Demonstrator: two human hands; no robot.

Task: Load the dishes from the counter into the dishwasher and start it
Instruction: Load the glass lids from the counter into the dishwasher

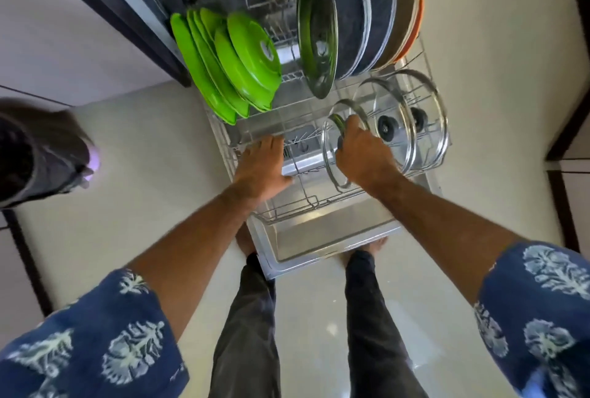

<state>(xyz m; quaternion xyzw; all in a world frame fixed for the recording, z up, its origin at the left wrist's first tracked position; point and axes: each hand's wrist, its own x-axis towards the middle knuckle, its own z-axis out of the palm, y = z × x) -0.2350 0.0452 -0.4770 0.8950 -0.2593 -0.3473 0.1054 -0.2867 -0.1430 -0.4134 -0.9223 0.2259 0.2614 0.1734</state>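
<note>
The dishwasher's lower rack (287,209) is pulled out over the open door (319,238). My right hand (364,155) grips a glass lid (332,158) with a metal rim, standing on edge in the rack's front right. My left hand (261,168) rests flat with spread fingers on the rack's left front wires. Two more glass lids (388,124) (418,116) stand behind the held one. Green plates (223,62) lean in a row at the left. A steel plate (317,34), dark blue plates (364,21) and an orange-rimmed pan (405,11) stand at the back.
My legs and bare feet (245,244) stand close to the door's front edge. A dark cabinet edge (127,24) runs along the left of the dishwasher. Another person's sleeve and hand (48,155) show at the far left. Pale floor (143,158) lies on both sides.
</note>
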